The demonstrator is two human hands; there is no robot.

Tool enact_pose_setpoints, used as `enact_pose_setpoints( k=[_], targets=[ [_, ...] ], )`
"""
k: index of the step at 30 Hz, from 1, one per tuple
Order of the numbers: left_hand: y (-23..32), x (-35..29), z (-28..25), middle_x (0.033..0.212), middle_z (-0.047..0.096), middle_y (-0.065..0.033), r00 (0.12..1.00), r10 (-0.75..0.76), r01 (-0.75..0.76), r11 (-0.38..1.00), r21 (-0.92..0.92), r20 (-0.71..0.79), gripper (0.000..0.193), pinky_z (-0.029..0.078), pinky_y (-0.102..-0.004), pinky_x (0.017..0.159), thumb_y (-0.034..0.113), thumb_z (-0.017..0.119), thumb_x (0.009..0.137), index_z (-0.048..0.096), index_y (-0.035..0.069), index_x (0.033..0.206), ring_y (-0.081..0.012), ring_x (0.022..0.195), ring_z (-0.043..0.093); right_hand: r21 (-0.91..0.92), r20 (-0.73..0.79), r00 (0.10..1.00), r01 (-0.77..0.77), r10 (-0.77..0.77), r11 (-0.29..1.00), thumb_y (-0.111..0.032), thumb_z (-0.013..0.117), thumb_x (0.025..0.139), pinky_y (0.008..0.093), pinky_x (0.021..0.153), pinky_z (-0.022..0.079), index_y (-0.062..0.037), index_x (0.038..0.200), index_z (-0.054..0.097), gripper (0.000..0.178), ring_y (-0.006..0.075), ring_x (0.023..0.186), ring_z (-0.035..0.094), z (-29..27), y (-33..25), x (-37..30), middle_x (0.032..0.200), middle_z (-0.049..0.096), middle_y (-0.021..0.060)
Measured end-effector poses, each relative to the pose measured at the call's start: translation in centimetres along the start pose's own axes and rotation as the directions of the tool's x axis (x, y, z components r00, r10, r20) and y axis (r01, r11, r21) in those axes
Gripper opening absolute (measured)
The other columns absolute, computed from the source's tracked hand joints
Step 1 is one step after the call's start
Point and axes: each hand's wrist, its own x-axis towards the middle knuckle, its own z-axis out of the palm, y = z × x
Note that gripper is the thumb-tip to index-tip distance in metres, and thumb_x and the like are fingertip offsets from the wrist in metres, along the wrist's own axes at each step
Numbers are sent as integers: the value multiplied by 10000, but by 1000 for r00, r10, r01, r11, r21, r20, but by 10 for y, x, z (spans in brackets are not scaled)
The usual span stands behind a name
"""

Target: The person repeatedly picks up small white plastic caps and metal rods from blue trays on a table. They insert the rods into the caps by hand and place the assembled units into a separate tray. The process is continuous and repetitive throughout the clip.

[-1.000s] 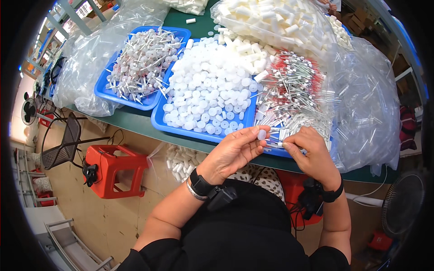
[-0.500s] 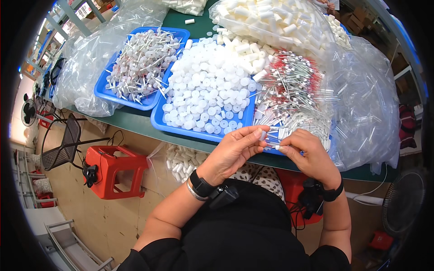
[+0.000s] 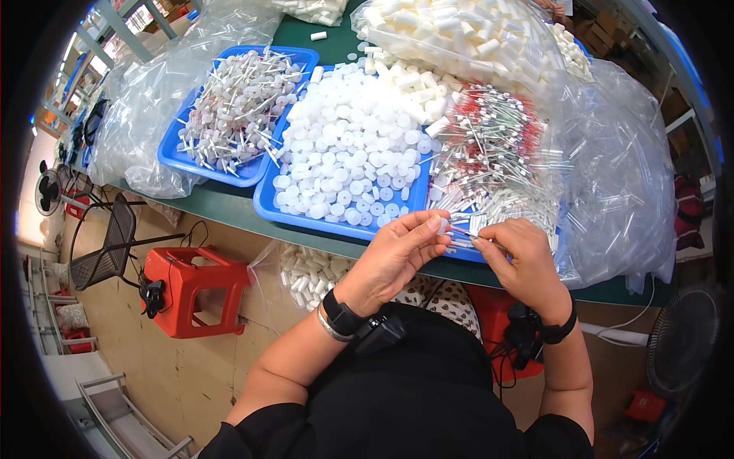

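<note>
Over the table's near edge, my left hand (image 3: 399,254) is closed, pinching a small translucent white plastic disc (image 3: 443,226) between thumb and fingertips. Just to its right, my right hand (image 3: 524,256) is closed on a thin rod (image 3: 463,232) whose far end points at the disc and seems to meet it. Whether it has entered the disc's hole is too small to tell. Below and behind the fingers lies a heap of thin rods (image 3: 501,168), some with red parts and white ends. A blue tray (image 3: 264,200) heaped with similar white discs (image 3: 344,145) stands left of them.
Farther left, another blue tray (image 3: 246,180) holds discs with rods through them. At the back is a clear bag of cream-coloured cylinders (image 3: 474,38). Large plastic bags (image 3: 619,168) slump on the right. A red stool (image 3: 191,287) stands on the floor, and a fan (image 3: 683,340) at lower right.
My right hand has shifted slightly up, and the rod in it now lines up with the disc. My left hand keeps its pinch almost in place.
</note>
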Motion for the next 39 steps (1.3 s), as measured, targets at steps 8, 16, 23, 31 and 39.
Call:
enact_pose_setpoints(
  k=[8,16,23,31,39],
  targets=[
    [-2,2,-1,1035,669,-51,1000,-14,15,1000,-21,11,310,549,-227,845,158,618,986,580,-23,1235,-100,910,657,-76,-29,996,84,-86,994,-120,728,833,387,619,435,-51,824,662,96,260,619,570,-1,-6,2,691,628,75],
    [-4,1,1,1038,669,-58,999,43,-43,999,22,-3,302,548,-232,843,145,638,973,592,-22,1220,-111,917,658,79,-19,1000,-23,24,997,-121,717,845,392,555,434,-51,793,663,103,275,531,563,4,-3,-3,581,580,86],
    [-2,0,4,1061,673,-70,998,61,-60,998,32,-25,299,549,-240,843,140,646,966,599,-27,1211,-125,936,663,-14,-30,1000,-5,5,1000,-130,737,825,390,552,417,-73,793,660,102,269,535,544,4,-3,-2,565,548,69],
    [-2,1,1,1063,675,-72,1000,-12,12,999,-32,7,316,547,-237,856,145,640,970,594,-37,1224,-122,936,662,-296,-82,979,155,-187,943,-85,751,783,369,613,403,-78,822,656,103,232,611,543,0,-3,0,681,583,42],
    [-2,-1,7,1068,673,-72,999,49,-49,996,72,-4,330,542,-240,860,129,645,965,590,-41,1242,-121,944,656,188,84,976,-213,201,959,-158,698,892,327,551,416,-11,809,669,172,233,534,551,-1,-5,-6,626,609,90]
  ],
)
